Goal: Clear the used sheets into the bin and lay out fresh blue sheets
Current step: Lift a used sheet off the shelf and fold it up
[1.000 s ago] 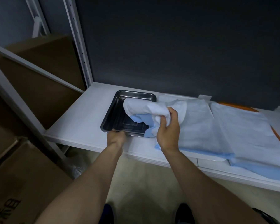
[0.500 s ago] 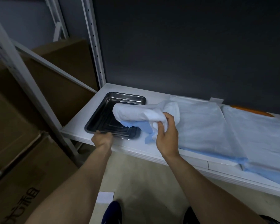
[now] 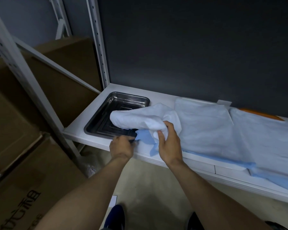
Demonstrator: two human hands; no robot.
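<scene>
A steel tray (image 3: 106, 112) sits at the left end of the white shelf (image 3: 90, 122). My left hand (image 3: 122, 146) grips the tray's near right corner. My right hand (image 3: 169, 143) is closed on a bunched-up sheet (image 3: 136, 119), white on top and blue underneath, and holds it lifted over the tray's right side. That sheet runs into a flat sheet (image 3: 204, 128) spread along the shelf, and another sheet (image 3: 264, 141) lies to its right with blue edges hanging over the front.
Cardboard boxes (image 3: 23, 171) stand at the left behind a white rack upright (image 3: 28, 90). An orange object (image 3: 263, 114) peeks out behind the sheets at the back right. A dark panel backs the shelf. My shoes show on the floor below.
My left hand has slid right along the tray's front edge to its near right corner. The bunched sheet stays gripped in my right hand; the view has shifted left.
</scene>
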